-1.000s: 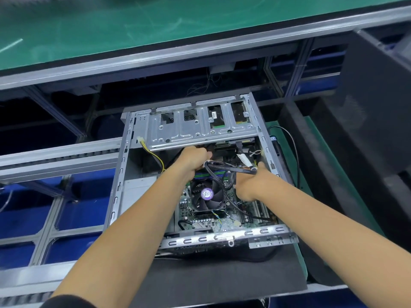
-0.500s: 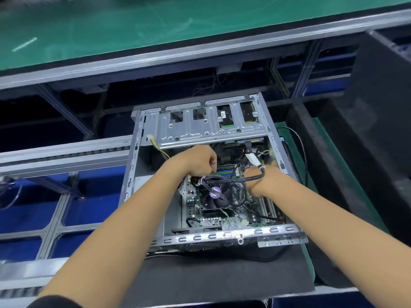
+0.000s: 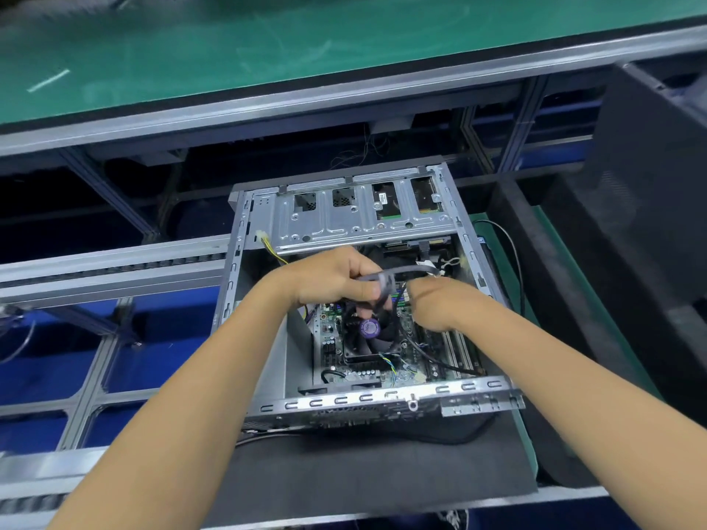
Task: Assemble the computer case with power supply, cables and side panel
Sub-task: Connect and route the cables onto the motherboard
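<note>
While both hands, left (image 3: pixel 336 279) and right (image 3: pixel 440 304), grip a cable (image 3: pixel 386 279) over the open case (image 3: pixel 264 338), wiring continues; no side panel is fitted yet.

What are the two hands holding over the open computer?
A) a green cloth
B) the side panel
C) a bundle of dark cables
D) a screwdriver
C: the left hand and right hand both grip dark cables above the fan.

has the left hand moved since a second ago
Yes. The left hand has drawn back from under the drive cage toward the CPU fan, gripping the black cable.
</note>
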